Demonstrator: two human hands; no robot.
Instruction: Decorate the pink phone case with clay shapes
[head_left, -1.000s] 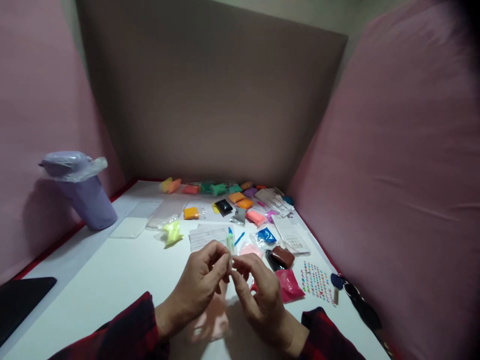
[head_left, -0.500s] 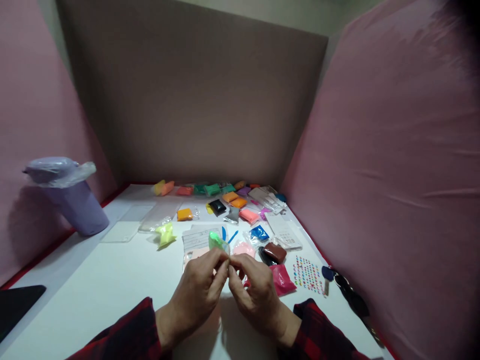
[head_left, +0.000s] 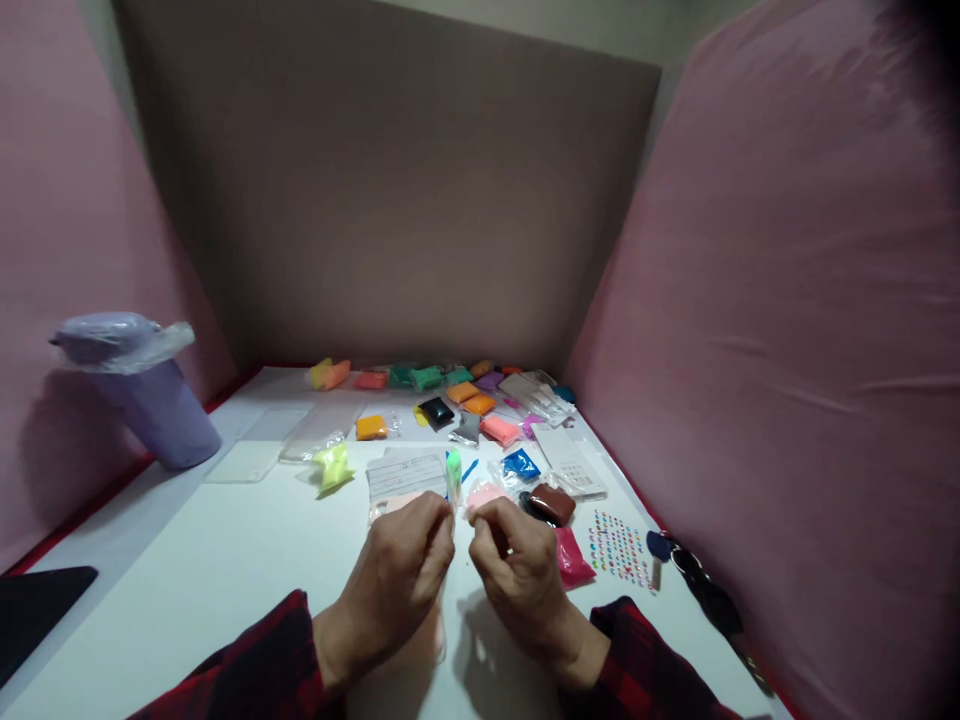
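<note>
My left hand (head_left: pixel 401 580) is closed in a pinch on a small clear packet of light green clay (head_left: pixel 453 470), which stands up from my fingertips. My right hand (head_left: pixel 517 575) is closed just to the right of it, fingers curled; what it pinches, if anything, I cannot make out. Both hands hover over the white table (head_left: pixel 225 560) near its front. A pale pink flat piece (head_left: pixel 435 635) lies on the table under my left hand. Both wrists wear red and black plaid sleeves.
Several small packets of coloured clay (head_left: pixel 480 403) lie across the table's back and middle, with a yellow-green packet (head_left: pixel 332 466), a paper slip (head_left: pixel 405 472), a brown packet (head_left: pixel 553 503), a magenta packet (head_left: pixel 571 557) and a sticker sheet (head_left: pixel 619 548). A purple bin (head_left: pixel 154 395) stands at left. Keys (head_left: pixel 694 580) lie at right. Pink padded walls enclose the table.
My hands have drawn slightly apart. The green packet now stands upright from my left fingertips, and my right hand has come off it.
</note>
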